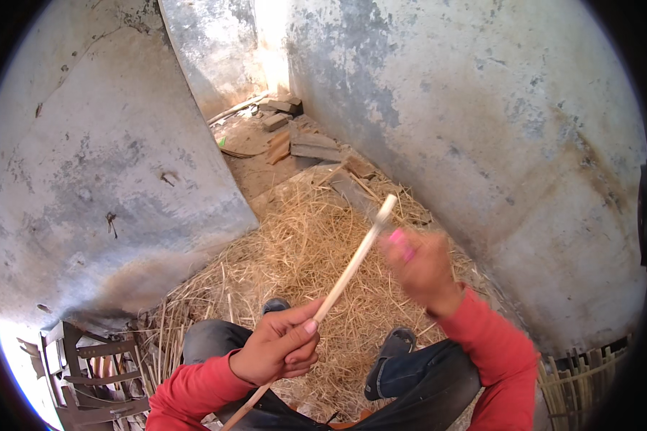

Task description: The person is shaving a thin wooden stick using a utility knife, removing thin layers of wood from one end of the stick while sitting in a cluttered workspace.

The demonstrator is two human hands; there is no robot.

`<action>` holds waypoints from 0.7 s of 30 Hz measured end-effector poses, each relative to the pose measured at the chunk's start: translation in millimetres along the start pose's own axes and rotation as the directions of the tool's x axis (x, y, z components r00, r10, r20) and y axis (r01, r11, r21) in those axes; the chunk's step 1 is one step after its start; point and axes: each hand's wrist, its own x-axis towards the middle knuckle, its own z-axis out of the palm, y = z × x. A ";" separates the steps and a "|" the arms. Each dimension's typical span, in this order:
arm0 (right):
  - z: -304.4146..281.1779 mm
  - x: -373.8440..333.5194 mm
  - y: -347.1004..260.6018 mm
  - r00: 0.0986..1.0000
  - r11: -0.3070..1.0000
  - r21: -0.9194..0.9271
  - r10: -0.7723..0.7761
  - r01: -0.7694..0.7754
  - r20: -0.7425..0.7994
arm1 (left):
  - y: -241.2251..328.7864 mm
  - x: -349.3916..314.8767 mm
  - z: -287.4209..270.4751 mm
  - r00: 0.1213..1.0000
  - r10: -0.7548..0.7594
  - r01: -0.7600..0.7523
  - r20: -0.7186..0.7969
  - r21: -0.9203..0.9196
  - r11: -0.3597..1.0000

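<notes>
My left hand is closed round a pale, slim wooden stick, thumb along its near side. The stick slants from low between my knees up to the right, its far end free. Close to that upper end is my right hand, closed and smeared by motion. It grips a knife whose greyish blade points up and left and crosses the stick near its tip. Something pink shows at the fingers; I cannot make out whether it is the handle or a wrapping.
Straw-like shavings cover the floor between my legs. Bricks and broken slabs lie by the far opening. Worn walls stand at left and right. A dark frame is at lower left, thin slats at lower right.
</notes>
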 end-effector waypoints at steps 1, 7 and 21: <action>-11.0 10.5 11.8 0.988 0.998 0.068 0.015 -0.004 -0.153 | 1.6 -2.4 0.2 1.000 0.003 -0.003 0.009 -0.002 1.000; -50.7 5.9 29.7 0.941 0.910 0.343 0.300 -0.234 -0.154 | -0.8 -5.9 -1.1 0.990 0.003 -0.002 0.141 -0.004 1.000; -7.0 -9.9 -30.9 0.951 0.940 0.256 0.156 -0.226 0.268 | -2.3 10.8 6.9 0.998 -0.022 0.017 0.054 0.090 0.996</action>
